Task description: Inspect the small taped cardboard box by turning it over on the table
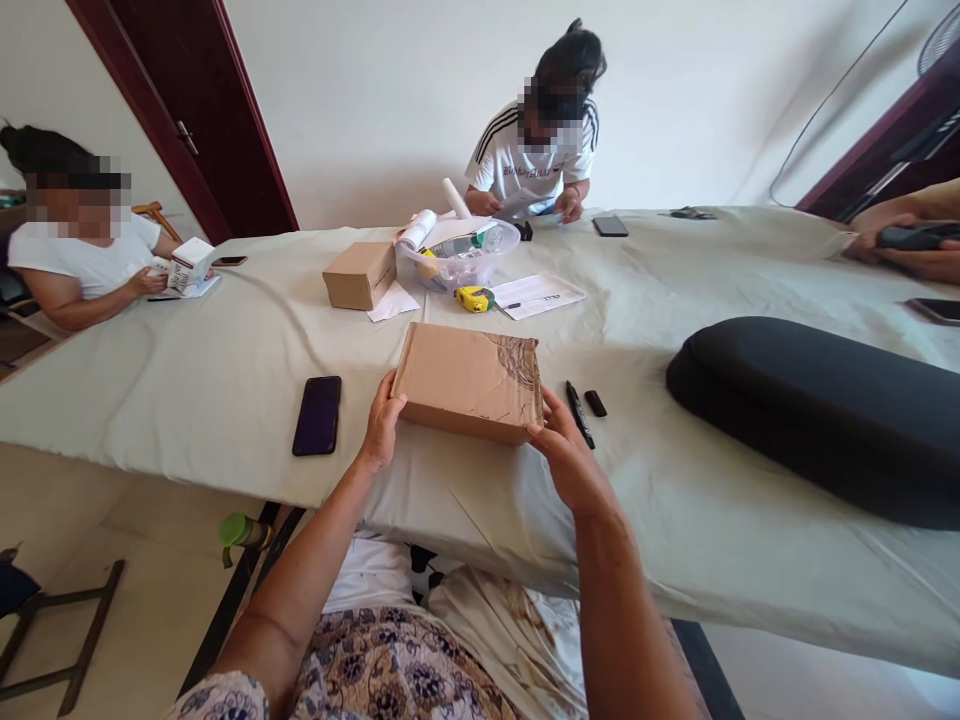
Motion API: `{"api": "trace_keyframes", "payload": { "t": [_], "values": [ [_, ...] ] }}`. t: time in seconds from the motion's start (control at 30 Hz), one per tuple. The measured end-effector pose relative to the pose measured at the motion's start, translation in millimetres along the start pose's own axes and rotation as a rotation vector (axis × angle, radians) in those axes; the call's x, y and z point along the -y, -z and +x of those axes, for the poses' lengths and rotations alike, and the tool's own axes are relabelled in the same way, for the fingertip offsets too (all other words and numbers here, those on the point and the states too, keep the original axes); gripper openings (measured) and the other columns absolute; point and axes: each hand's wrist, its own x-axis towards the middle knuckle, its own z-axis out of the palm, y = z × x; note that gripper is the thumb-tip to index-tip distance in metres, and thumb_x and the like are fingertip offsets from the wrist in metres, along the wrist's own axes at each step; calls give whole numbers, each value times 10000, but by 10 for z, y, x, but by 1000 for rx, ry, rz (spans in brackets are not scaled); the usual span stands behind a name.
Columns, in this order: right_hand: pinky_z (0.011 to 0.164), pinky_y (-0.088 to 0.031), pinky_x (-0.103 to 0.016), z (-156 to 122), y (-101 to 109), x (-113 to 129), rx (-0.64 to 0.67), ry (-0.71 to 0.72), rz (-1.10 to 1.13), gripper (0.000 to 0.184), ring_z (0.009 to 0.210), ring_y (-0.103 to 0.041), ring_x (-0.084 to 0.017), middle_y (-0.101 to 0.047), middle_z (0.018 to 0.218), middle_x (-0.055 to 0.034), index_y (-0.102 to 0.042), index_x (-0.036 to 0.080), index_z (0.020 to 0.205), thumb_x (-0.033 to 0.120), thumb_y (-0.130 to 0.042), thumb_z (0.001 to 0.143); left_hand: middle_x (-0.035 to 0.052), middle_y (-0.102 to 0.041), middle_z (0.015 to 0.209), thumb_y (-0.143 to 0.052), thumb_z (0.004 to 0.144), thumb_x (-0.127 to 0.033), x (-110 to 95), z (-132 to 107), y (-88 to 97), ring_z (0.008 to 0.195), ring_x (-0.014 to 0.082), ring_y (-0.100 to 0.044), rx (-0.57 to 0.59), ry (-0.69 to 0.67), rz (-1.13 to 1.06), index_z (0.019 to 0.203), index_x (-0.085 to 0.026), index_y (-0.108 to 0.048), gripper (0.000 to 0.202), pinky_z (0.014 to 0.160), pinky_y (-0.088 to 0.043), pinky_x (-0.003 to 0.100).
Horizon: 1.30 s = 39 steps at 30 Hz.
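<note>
Cardboard box on table, left hand, right hand seemingly gripping ends

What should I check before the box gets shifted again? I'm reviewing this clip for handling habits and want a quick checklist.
1. Both hands on the cardboard box: ok, left hand and right hand at its near corners.
2. Box resting on the table: cannot tell.
3. Box closed: ok, flaps flat.
4. Black phone apart from the box: ok.
5. Marker apart from the right hand: not ok, right beside it.
</note>
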Motion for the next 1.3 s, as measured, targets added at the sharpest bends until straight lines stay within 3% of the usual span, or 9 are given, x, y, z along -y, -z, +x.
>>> {"api": "trace_keyframes", "payload": {
  "t": [0.13, 0.27, 0.5, 0.6, 0.73, 0.97, 1.07, 1.2, 1.3],
  "values": [
    [1041, -475, -514, 159, 36, -8, 85, 89, 1, 752, 1303, -548, -322, -550, 1483, -75, -449, 326, 1478, 446, -677, 772, 88, -592, 1350, -542, 829, -390, -14, 139, -37, 1277, 263, -541, 28, -64, -22, 1324, -222, -513, 524, 1081, -420, 392],
    [1021, -516, -476, 302, 47, -8, 40, 103, -54, 634, 1341, -534, -307, -547, 1486, -52, -486, 356, 1440, 508, -639, 843, 69, -612, 1170, -573, 807, -416, -11, 291, -85, 1127, 230, -573, 27, -61, -13, 1195, -217, -513, 440, 983, -445, 364],
    [895, -584, -477, 600, 128, 56, 123, 123, -88, 634, 1222, -621, -321, -657, 1343, -72, -580, 352, 1348, 522, -763, 766, 43, -581, 998, -586, 776, -405, 29, 561, -212, 948, 204, -555, -65, -66, -50, 1071, -220, -479, 364, 870, -448, 351],
    [845, -589, -490, 737, 178, -22, 24, 151, -100, 596, 1135, -659, -324, -681, 1288, -69, -627, 379, 1286, 559, -776, 738, 41, -564, 971, -583, 764, -380, 79, 635, -251, 942, 204, -547, -46, -58, -73, 1043, -217, -472, 342, 879, -441, 357],
    [882, -571, -518, 752, 130, -136, -41, 183, -71, 602, 1173, -641, -339, -677, 1286, -70, -618, 412, 1311, 596, -748, 753, 53, -569, 1008, -585, 788, -418, 166, 616, -216, 992, 219, -551, -62, -51, -67, 1067, -211, -481, 363, 913, -437, 371],
    [934, -560, -498, 624, -114, -118, 6, 224, -48, 566, 1155, -647, -290, -686, 1257, -54, -619, 345, 1311, 590, -704, 808, 100, -639, 1198, -532, 885, -583, 147, 573, -43, 1161, 268, -584, -177, -122, 15, 1201, -219, -558, 482, 1003, -447, 418],
    [898, -560, -470, 625, -102, -127, -71, 245, -85, 512, 1064, -666, -264, -702, 1181, -59, -641, 316, 1278, 594, -658, 848, 109, -654, 1259, -491, 919, -625, 146, 546, -61, 1210, 274, -591, -190, -98, 66, 1238, -219, -594, 527, 1050, -444, 434],
    [841, -555, -418, 603, -29, -114, -197, 311, -190, 476, 956, -656, -232, -697, 1053, -55, -663, 280, 1231, 609, -574, 898, 92, -687, 1218, -534, 919, -596, 172, 479, -103, 1143, 256, -638, -181, -92, 81, 1233, -228, -627, 493, 997, -491, 405],
    [814, -546, -378, 582, -13, -63, -179, 318, -266, 521, 886, -632, -207, -661, 948, -36, -653, 268, 1251, 635, -556, 895, 83, -700, 1175, -556, 913, -575, 175, 467, -97, 1098, 242, -654, -203, -121, 107, 1204, -223, -653, 467, 952, -517, 374]
  ]
}}
